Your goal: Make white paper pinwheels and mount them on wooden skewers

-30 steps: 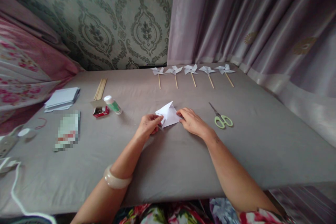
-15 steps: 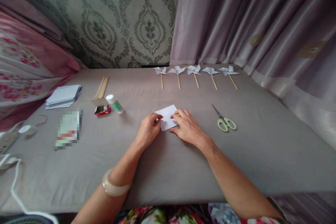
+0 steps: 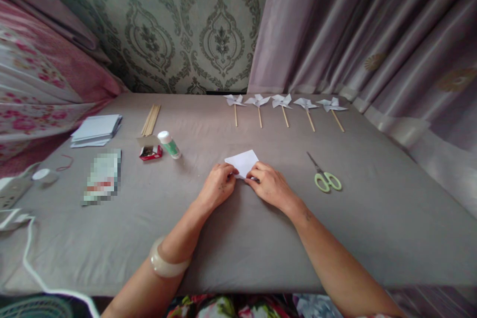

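Note:
A small piece of white paper (image 3: 244, 160) lies at the middle of the cloth-covered table, one corner pointing away from me. My left hand (image 3: 220, 184) pinches its near left side between thumb and fingers. At the near right side, my right hand (image 3: 271, 185) grips the paper the same way, and both thumbs meet close to its near edge. My fingers cover that edge, so any fold there is partly hidden. To the right of my hands rest scissors (image 3: 323, 179) with pale green handles, blades pointing away.
Several paper pinwheels (image 3: 282, 101) on sticks line the back. On the left are a glue stick (image 3: 170, 145), an open red box (image 3: 150, 153) of small items, wooden sticks (image 3: 151, 120), stacked paper (image 3: 96, 130), a blurred packet (image 3: 102, 176) and a power strip (image 3: 14, 191) with a white cable.
My hands have drawn closer together along the paper's near edge, and the paper is turned a little. The whole view has shifted slightly, so the table's things appear further right.

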A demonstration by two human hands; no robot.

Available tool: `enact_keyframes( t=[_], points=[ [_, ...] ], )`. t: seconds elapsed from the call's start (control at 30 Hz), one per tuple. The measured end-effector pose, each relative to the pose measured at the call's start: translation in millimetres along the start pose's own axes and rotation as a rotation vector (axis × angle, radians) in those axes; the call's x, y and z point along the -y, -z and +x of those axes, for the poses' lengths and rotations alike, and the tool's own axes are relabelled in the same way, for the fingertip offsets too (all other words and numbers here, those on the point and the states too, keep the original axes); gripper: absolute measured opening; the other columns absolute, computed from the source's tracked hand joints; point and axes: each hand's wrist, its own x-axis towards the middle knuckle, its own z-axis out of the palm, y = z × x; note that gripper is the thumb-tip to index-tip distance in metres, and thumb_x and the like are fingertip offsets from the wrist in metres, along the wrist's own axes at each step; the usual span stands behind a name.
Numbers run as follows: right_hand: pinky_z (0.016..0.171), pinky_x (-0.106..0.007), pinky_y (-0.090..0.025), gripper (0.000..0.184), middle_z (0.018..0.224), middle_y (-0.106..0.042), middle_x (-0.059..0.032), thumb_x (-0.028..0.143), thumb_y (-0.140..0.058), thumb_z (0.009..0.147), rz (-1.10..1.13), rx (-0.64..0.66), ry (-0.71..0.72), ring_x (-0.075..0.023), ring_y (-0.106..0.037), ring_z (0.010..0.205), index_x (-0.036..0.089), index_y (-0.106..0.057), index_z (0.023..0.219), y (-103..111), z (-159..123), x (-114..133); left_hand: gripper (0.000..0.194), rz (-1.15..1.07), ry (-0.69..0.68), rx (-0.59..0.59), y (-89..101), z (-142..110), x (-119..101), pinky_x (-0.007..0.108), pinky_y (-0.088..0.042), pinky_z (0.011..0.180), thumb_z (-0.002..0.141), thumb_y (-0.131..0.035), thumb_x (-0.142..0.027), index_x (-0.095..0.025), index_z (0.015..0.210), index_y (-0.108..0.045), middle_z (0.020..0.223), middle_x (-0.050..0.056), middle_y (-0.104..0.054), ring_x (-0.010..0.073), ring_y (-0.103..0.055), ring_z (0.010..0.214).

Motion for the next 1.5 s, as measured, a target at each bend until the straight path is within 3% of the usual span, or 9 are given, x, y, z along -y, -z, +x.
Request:
enact_keyframes(
  t=[0.23, 0.47, 0.63, 0.87, 1.03, 1.27, 1.5],
  points=[
    [0.069, -0.025, -0.043, 0.013, 0.085, -0.064, -0.0041, 0.025, -0.06, 0.083, 0.188, -0.022, -0.147, -0.0141, -0.059, 0.076, 0.02, -0.07, 0.077, -6, 2, -4, 0.024, 0.101, 0.054, -0.032, 2.5, -3, -10, 0.036, -0.043, 0.081, 0.076, -0.053, -0.012, -0.02, 0.087, -0.072, 0.083, 0.008, -0.07, 0.0241, -0.056, 0.092],
    [0.073, -0.026, -0.044, 0.016, 0.084, -0.062, -0.0057, 0.025, -0.056, 0.084, 0.166, -0.12, -0.202, -0.0155, -0.058, 0.077, 0.018, -0.07, 0.079, -17, 4, -6, 0.017, 0.224, -0.025, -0.098, -2.7, -1, -9, 0.046, -0.031, 0.093, 0.086, -0.052, -0.027, -0.024, 0.088, -0.07, 0.095, 0.006, -0.072, 0.026, -0.054, 0.103],
    [0.076, -0.027, -0.044, 0.016, 0.085, -0.063, -0.007, 0.023, -0.054, 0.084, 0.125, -0.172, -0.243, -0.0167, -0.059, 0.079, 0.018, -0.069, 0.079, -19, 6, -4, 0.018, 0.259, -0.144, -0.05, -4.0, -1, -4, 0.048, -0.026, 0.103, 0.087, -0.052, -0.021, -0.023, 0.097, -0.066, 0.106, 0.006, -0.07, 0.0228, -0.057, 0.106],
    [0.072, -0.026, -0.041, 0.019, 0.084, -0.067, -0.0061, 0.026, -0.052, 0.086, 0.032, -0.152, -0.32, -0.0166, -0.06, 0.077, 0.018, -0.068, 0.08, -18, 9, 1, 0.022, 0.258, -0.268, -0.04, -12.9, 1, 4, 0.039, -0.036, 0.107, 0.089, -0.043, -0.013, -0.016, 0.102, -0.061, 0.11, 0.008, -0.066, 0.0179, -0.06, 0.103],
    [0.073, -0.026, -0.04, 0.019, 0.087, -0.069, -0.007, 0.027, -0.051, 0.087, -0.003, -0.137, -0.365, -0.0176, -0.062, 0.08, 0.018, -0.067, 0.082, -19, 11, 2, 0.026, 0.324, -0.281, -0.028, -13.0, 1, 2, 0.039, -0.038, 0.106, 0.089, -0.04, -0.012, -0.015, 0.109, -0.056, 0.113, 0.01, -0.063, 0.0192, -0.058, 0.107],
    [0.074, -0.027, -0.04, 0.02, 0.09, -0.068, -0.0075, 0.027, -0.049, 0.088, -0.031, -0.112, -0.392, -0.0185, -0.062, 0.084, 0.017, -0.066, 0.085, -18, 12, 5, 0.037, 0.505, -0.248, -0.036, -13.1, -3, -2, 0.051, -0.031, 0.106, 0.087, -0.042, -0.011, -0.017, 0.122, -0.052, 0.126, 0.013, -0.055, 0.0257, -0.049, 0.117],
    [0.073, -0.027, -0.04, 0.02, 0.09, -0.068, -0.0072, 0.026, -0.048, 0.089, -0.046, -0.109, -0.41, -0.0187, -0.062, 0.085, 0.017, -0.064, 0.085, -18, 13, 7, 0.042, 0.565, -0.268, -0.057, -16.6, -4, 1, 0.051, -0.029, 0.105, 0.086, -0.043, -0.011, -0.021, 0.125, -0.052, 0.128, 0.013, -0.052, 0.0272, -0.043, 0.118]
  ],
)
